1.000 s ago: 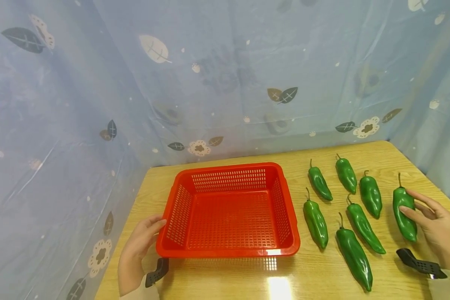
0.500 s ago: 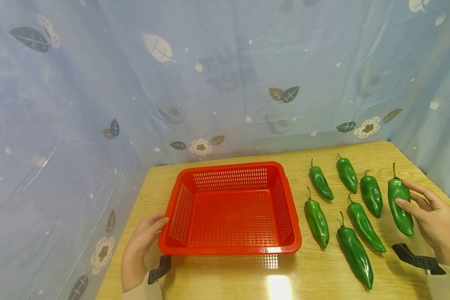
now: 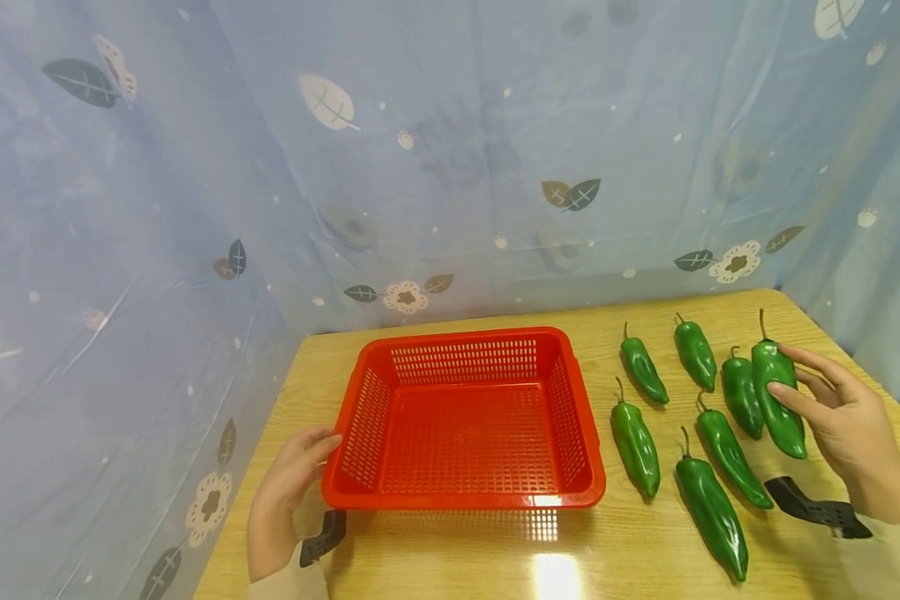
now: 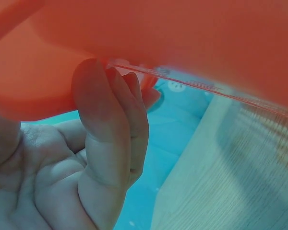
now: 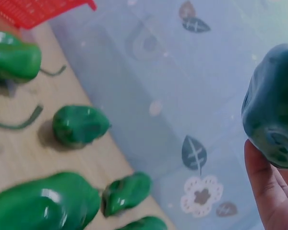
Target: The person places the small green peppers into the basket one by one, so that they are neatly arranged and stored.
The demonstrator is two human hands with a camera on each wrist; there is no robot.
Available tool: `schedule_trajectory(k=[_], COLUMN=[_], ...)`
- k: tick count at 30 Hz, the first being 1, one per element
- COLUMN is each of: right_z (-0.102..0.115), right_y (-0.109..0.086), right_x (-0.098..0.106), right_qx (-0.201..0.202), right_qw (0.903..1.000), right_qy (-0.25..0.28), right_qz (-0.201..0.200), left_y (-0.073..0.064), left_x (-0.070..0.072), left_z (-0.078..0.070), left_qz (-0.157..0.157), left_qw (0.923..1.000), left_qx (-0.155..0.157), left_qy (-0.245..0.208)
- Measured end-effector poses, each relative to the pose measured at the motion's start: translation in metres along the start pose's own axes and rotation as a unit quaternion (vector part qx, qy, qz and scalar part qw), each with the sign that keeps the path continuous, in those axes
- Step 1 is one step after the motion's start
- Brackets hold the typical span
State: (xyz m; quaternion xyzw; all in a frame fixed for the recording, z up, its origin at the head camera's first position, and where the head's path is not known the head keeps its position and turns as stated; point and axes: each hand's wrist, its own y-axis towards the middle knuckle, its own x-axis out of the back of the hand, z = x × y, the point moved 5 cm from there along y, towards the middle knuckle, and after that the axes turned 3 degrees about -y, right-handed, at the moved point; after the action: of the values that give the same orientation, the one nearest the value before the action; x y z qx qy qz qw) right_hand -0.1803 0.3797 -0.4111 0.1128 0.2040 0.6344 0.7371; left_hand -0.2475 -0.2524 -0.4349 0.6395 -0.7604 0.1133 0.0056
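On tabletop point(image 3: 450, 571): red basket point(image 3: 465, 502), slotted floor showing. Left hand point(image 3: 288, 479): fingers clamped on basket's left rim. Right hand point(image 3: 843, 412): fingers clamped on 1 green pepper point(image 3: 782, 423), beside 6 loose peppers point(image 3: 712, 517) right of basket.

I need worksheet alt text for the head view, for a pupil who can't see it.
A person's right hand holds a green pepper, while the left hand holds the left rim of a red basket. Six more green peppers lie right of the basket on a wooden table, with a patterned blue cloth behind.
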Motion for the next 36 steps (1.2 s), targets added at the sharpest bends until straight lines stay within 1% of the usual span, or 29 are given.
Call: schedule_trajectory(k=[7, 11, 12, 15, 18, 20, 21, 22, 25, 27, 28, 32, 33, 36], right_z=[0.013, 0.015, 0.015, 0.017, 0.018, 0.019, 0.019, 0.019, 0.018, 0.016, 0.016, 0.013, 0.012, 0.011], right_y=[0.008, 0.011, 0.012, 0.014, 0.017, 0.020, 0.021, 0.024, 0.030, 0.032, 0.032, 0.034, 0.035, 0.040], right_x=[-0.023, -0.036, -0.039, -0.049, -0.059, -0.067, -0.071, -0.076, -0.089, -0.095, -0.098, -0.107, -0.110, -0.118], right_qx=[0.007, -0.005, -0.011, -0.028, -0.048, -0.059, -0.063, -0.066, -0.076, -0.082, -0.082, -0.083, -0.085, -0.093], right_qw=[0.9997, 0.9990, 0.9987, 0.9973, 0.9909, 0.9867, 0.9863, 0.9843, 0.9860, 0.9826, 0.9797, 0.9727, 0.9737, 0.9646], right_qy=[-0.012, -0.035, -0.039, -0.056, -0.116, -0.141, -0.140, -0.150, -0.126, -0.143, -0.161, -0.193, -0.184, -0.217], right_qz=[0.022, 0.028, 0.030, 0.039, 0.048, 0.055, 0.061, 0.065, 0.079, 0.085, 0.087, 0.098, 0.104, 0.118], left_y=[-0.001, -0.001, -0.001, -0.002, -0.002, -0.002, -0.002, -0.002, -0.002, -0.002, -0.002, -0.002, -0.002, -0.003], left_x=[0.000, 0.001, 0.001, 0.000, 0.000, 0.000, 0.000, 0.000, 0.001, 0.001, 0.001, 0.000, -0.001, -0.001], left_z=[-0.001, -0.001, -0.001, -0.001, -0.002, -0.003, -0.003, -0.004, -0.005, -0.005, -0.004, 0.000, 0.000, -0.001], left_qz=[0.002, 0.001, -0.002, 0.000, -0.001, 0.001, 0.003, 0.003, 0.005, 0.008, 0.011, 0.024, 0.025, 0.022], left_qw=[1.0000, 1.0000, 1.0000, 1.0000, 1.0000, 0.9999, 0.9999, 0.9999, 0.9998, 0.9997, 0.9996, 0.9995, 0.9995, 0.9994], left_qx=[-0.005, -0.007, -0.005, -0.007, -0.006, -0.007, -0.008, -0.011, -0.019, -0.022, -0.023, -0.018, -0.019, -0.024], left_qy=[-0.002, -0.001, -0.003, -0.002, -0.007, -0.010, -0.009, -0.008, -0.007, -0.009, -0.009, -0.009, -0.009, -0.008])
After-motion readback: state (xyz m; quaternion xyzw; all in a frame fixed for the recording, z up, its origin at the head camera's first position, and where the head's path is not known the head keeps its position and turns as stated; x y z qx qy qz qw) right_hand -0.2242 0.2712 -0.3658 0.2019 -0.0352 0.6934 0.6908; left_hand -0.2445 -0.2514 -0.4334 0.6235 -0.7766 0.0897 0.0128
